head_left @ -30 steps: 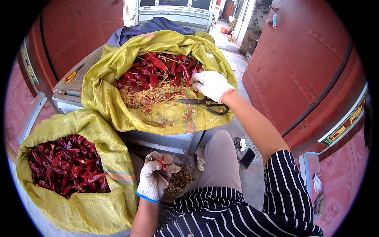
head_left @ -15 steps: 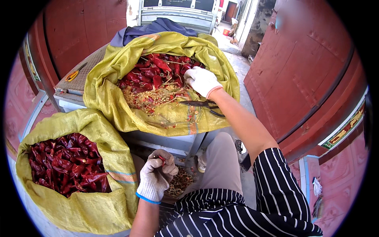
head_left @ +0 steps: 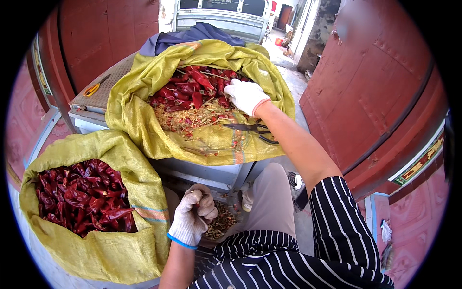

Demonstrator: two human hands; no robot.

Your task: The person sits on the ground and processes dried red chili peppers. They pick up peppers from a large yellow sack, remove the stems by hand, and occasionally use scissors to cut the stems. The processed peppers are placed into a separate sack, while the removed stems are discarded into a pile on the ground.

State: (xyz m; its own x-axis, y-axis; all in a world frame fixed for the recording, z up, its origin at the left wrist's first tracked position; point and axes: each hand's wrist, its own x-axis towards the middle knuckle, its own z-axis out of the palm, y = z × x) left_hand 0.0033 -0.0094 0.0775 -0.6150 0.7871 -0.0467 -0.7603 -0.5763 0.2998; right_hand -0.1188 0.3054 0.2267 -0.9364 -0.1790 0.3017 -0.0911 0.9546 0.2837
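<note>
My right hand point(head_left: 247, 96), in a white knit glove, is at the right side of a heap of red chili peppers point(head_left: 190, 85). Its fingers are curled together against the peppers; what is between the fingertips is hidden. The heap lies in a rolled-down yellow woven sack point(head_left: 127, 115). Black-handled scissors point(head_left: 245, 127) rest just below that hand, on pale seeds and stem bits point(head_left: 180, 119). Low in front of my body, my gloved left hand point(head_left: 192, 216) is closed, palm side soiled, with a little red of a chili pepper showing between the fingers.
At the left stands a second yellow sack point(head_left: 91, 250), full of dark red chili peppers point(head_left: 84, 197). Orange-handled pliers point(head_left: 91, 90) lie on the metal truck bed point(head_left: 103, 82). Cut stems point(head_left: 221, 221) gather below my left hand. Red metal doors point(head_left: 368, 86) flank the truck.
The view has shifted slightly. My left fingers have closed further, so less red shows between them. My right hand stays at the pepper heap, its fingers a little more tucked in.
</note>
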